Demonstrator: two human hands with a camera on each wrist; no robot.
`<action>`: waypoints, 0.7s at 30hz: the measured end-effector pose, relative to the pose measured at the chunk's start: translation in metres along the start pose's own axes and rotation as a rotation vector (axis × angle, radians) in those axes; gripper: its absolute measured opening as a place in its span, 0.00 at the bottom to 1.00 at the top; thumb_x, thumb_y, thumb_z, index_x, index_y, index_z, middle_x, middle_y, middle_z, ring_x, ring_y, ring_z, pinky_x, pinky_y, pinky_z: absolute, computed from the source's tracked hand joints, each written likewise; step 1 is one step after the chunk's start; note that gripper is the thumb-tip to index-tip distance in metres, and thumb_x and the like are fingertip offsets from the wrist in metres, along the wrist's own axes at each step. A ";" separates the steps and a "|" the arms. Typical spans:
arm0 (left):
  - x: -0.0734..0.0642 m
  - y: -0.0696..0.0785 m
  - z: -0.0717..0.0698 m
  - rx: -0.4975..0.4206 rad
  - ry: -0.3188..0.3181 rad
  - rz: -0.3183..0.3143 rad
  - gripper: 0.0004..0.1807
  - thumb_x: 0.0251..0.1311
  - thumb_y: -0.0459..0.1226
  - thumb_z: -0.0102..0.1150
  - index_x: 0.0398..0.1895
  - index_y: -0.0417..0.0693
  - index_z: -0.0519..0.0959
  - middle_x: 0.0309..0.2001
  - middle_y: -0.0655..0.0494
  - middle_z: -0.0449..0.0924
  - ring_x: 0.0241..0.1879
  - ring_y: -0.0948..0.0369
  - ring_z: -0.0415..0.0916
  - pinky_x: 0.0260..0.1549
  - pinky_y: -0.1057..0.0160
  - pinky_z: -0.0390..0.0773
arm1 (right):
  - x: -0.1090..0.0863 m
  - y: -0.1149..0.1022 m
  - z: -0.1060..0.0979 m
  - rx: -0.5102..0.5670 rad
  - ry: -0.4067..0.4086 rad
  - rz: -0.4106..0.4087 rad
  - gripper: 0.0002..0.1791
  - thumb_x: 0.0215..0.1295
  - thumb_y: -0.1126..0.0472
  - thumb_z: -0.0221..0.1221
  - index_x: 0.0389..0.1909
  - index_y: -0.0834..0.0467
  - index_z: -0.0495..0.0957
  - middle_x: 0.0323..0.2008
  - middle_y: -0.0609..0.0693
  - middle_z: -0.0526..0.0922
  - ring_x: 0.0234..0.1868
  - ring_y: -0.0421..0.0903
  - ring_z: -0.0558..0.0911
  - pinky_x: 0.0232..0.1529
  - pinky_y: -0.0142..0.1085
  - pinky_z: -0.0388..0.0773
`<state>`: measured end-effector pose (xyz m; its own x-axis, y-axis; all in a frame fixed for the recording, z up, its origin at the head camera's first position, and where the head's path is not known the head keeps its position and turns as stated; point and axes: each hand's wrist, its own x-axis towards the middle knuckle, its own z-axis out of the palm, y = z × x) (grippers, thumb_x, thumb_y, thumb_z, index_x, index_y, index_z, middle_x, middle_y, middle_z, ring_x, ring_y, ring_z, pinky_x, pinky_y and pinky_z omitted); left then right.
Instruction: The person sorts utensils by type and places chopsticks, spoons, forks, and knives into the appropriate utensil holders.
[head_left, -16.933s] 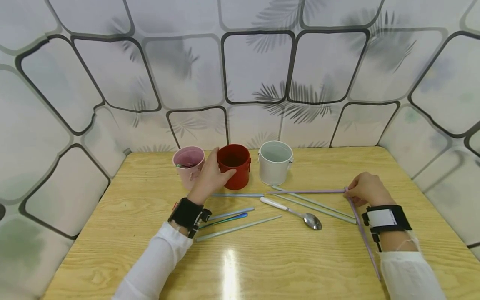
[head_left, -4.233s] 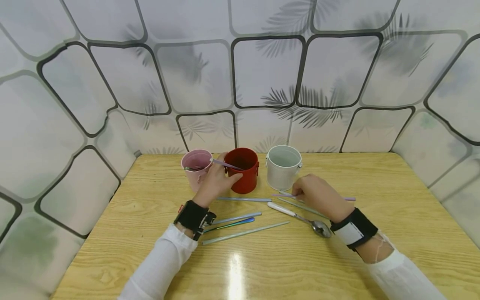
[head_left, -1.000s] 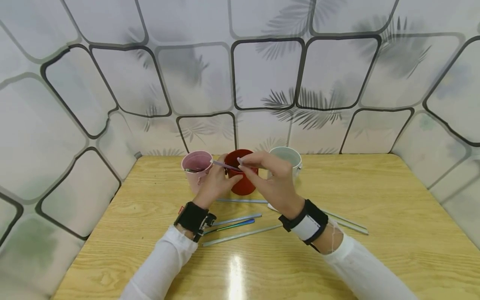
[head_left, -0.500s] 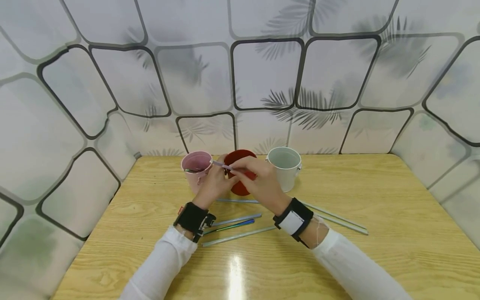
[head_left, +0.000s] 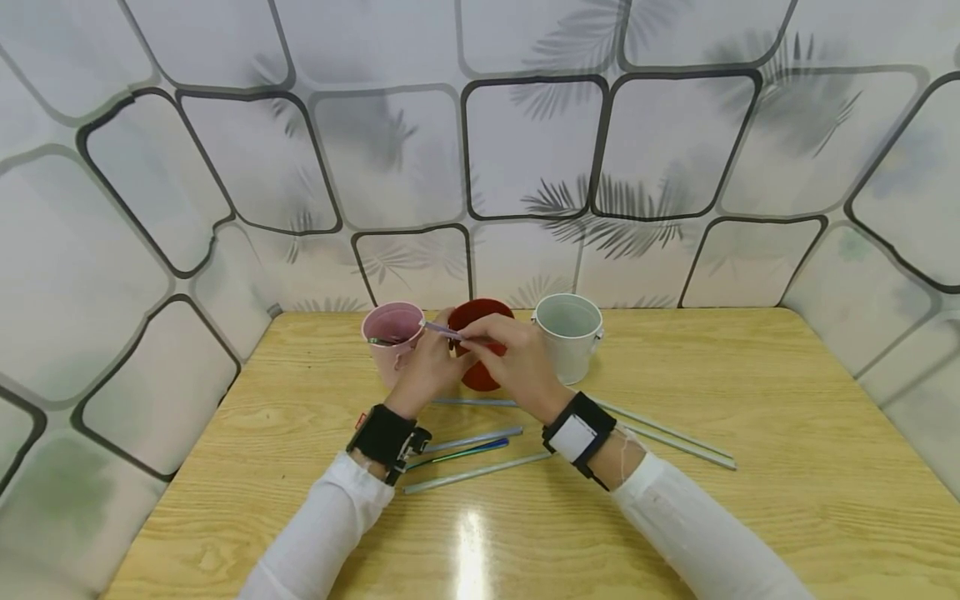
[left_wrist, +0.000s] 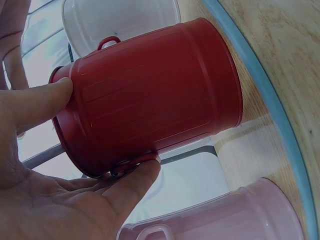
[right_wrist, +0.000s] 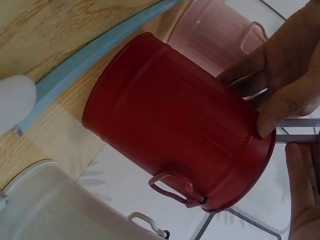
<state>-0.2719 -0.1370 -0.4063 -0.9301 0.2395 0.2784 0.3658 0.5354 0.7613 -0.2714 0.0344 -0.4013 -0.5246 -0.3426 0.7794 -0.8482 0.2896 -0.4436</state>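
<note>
My left hand [head_left: 431,364] holds the red bucket [left_wrist: 150,90] at its upper part, thumb on the near side and fingers at the handle side. One purple straw [head_left: 435,326] sticks up out of this bucket, leaning left over the left hand. Above the bucket's mouth, my right hand [head_left: 523,367] pinches a second purple straw [right_wrist: 302,138] between thumb and fingers. In the right wrist view the two straws run side by side at the rim. The right hand covers the straws' lower ends in the head view.
A pink bucket [head_left: 392,354] with something dark inside stands left, a white bucket [head_left: 572,350] right. Before them lie blue straws [head_left: 480,437], a blue-green thin stick [head_left: 467,452] and pale green straws [head_left: 472,473]. The spoon's white handle [right_wrist: 15,102] shows below.
My right hand has carried the second purple straw from the table to the red bucket, then shifted slightly left and down. The left hand has stayed on the bucket.
</note>
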 end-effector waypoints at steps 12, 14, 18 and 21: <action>0.000 -0.001 0.000 0.032 0.005 0.036 0.35 0.64 0.32 0.69 0.70 0.31 0.64 0.60 0.35 0.75 0.56 0.44 0.78 0.55 0.46 0.81 | -0.001 0.003 0.000 -0.019 -0.033 0.050 0.13 0.59 0.71 0.72 0.44 0.60 0.88 0.42 0.51 0.90 0.46 0.47 0.88 0.52 0.41 0.84; 0.000 0.000 0.000 0.038 0.009 0.035 0.35 0.64 0.32 0.69 0.70 0.31 0.64 0.60 0.35 0.75 0.57 0.43 0.78 0.55 0.45 0.81 | -0.001 0.003 0.000 -0.019 -0.035 0.056 0.13 0.59 0.71 0.72 0.45 0.60 0.88 0.42 0.51 0.90 0.47 0.47 0.87 0.52 0.40 0.84; 0.000 0.001 0.000 0.033 0.016 0.037 0.34 0.64 0.32 0.69 0.69 0.31 0.64 0.59 0.35 0.75 0.56 0.44 0.78 0.54 0.45 0.80 | -0.002 0.002 -0.002 -0.014 -0.034 0.064 0.14 0.58 0.72 0.72 0.45 0.60 0.88 0.42 0.51 0.90 0.47 0.47 0.87 0.51 0.40 0.85; 0.000 0.001 0.000 0.023 0.017 0.046 0.34 0.64 0.32 0.69 0.69 0.31 0.65 0.60 0.36 0.75 0.56 0.44 0.77 0.55 0.44 0.80 | -0.002 0.000 -0.004 0.000 -0.032 0.074 0.14 0.58 0.73 0.71 0.46 0.61 0.88 0.43 0.52 0.90 0.47 0.47 0.87 0.50 0.39 0.85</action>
<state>-0.2713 -0.1365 -0.4051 -0.9125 0.2509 0.3232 0.4090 0.5428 0.7336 -0.2705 0.0383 -0.4015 -0.5879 -0.3491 0.7298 -0.8070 0.3152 -0.4993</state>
